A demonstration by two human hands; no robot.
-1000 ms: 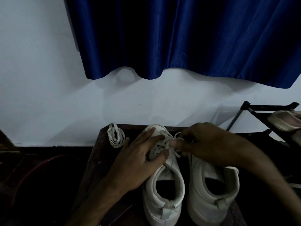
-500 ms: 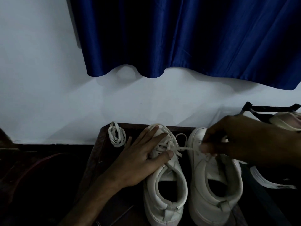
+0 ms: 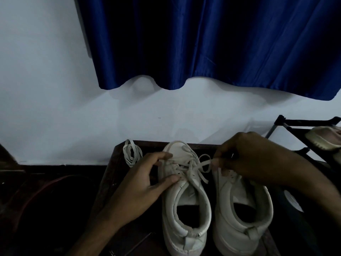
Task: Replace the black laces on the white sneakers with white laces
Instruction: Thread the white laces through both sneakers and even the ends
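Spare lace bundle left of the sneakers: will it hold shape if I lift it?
Spare lace bundle looks limp, loops lying uneven, so it probably droops and partly unwinds. Thin and flat, likely very light. At the table corner, a push might drop it.

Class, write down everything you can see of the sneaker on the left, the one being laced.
The left sneaker is white, leather-looking and scuffed at the heel, standing upright on a dark surface, toe towards the wall, beside the other sneaker. A white lace crosses its eyelets loosely. The left hand holds its side between thumb and forefinger; the right hand pinches one lace end.
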